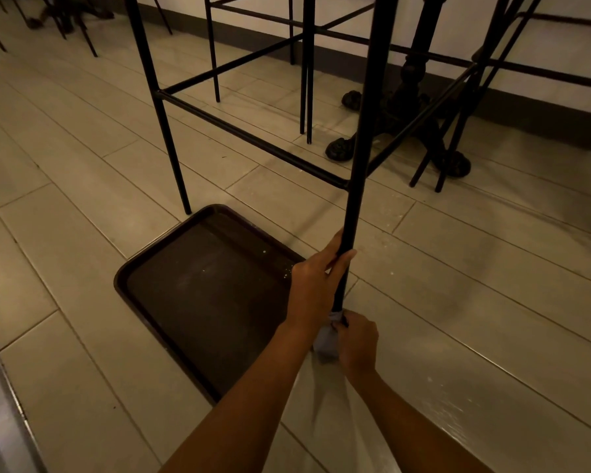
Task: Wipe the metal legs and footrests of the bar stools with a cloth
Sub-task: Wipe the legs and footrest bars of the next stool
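Note:
A black metal bar stool stands in front of me, its near leg (357, 186) running down the middle of the view. My left hand (316, 281) grips that leg below the footrest bar (253, 138). Lower down, at the foot of the same leg, my right hand (357, 343) holds a pale grey-blue cloth (326, 339) wrapped round the metal. The leg's tip is hidden by the cloth and my hands.
A dark brown tray (198, 288) lies flat on the tiled floor just left of my hands. More black stools (306, 80) and an ornate cast table base (410, 107) stand behind, along the white wall. A metal edge (0, 404) runs at far left.

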Demonstrator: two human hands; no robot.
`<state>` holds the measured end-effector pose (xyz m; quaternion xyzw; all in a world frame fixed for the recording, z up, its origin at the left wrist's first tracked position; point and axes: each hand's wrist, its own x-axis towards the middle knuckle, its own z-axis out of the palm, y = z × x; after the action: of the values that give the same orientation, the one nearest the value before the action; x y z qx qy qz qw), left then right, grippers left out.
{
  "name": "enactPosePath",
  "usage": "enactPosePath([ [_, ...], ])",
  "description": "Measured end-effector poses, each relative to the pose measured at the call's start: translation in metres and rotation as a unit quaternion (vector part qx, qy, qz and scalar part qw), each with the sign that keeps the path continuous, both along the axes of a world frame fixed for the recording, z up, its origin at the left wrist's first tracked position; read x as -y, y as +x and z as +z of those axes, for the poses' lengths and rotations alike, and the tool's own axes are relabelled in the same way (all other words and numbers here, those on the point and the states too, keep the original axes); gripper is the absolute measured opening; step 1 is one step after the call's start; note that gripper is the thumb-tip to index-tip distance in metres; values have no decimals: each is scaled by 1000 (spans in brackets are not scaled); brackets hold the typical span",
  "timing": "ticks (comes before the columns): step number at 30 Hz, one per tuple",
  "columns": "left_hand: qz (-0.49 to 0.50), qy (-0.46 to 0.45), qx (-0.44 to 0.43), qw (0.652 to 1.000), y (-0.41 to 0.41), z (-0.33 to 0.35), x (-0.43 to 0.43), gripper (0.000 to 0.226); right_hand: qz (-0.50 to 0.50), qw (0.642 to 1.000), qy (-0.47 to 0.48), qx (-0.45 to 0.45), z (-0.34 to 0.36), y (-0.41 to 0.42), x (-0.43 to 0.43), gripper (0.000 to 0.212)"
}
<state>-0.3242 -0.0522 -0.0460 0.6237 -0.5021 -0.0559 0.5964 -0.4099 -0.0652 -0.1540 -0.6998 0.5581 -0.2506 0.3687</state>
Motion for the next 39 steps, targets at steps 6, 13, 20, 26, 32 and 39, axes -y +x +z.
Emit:
enactPosePath([
  [6,1,3,-6,1000,0,1,1,54,-2,998,-58,35,15,6,-5,12],
  [13,3,4,18,1000,1,1,1,53,33,999,27,-25,6,3,11,15],
  [20,-5,-2,-1,1000,0,0,0,56,27,998,-63,11,19,4,6,19],
  [26,-11,48,-46,998,-1,0,-6,52,35,988,-117,94,57,1,6,22],
  [32,41,67,-3,997,1,-1,-11,31,16,983,-122,139,91,1,8,20],
  [39,35,60,8,998,3,9,-12,35,-35,960,-192,202,127,10,12,24],
])
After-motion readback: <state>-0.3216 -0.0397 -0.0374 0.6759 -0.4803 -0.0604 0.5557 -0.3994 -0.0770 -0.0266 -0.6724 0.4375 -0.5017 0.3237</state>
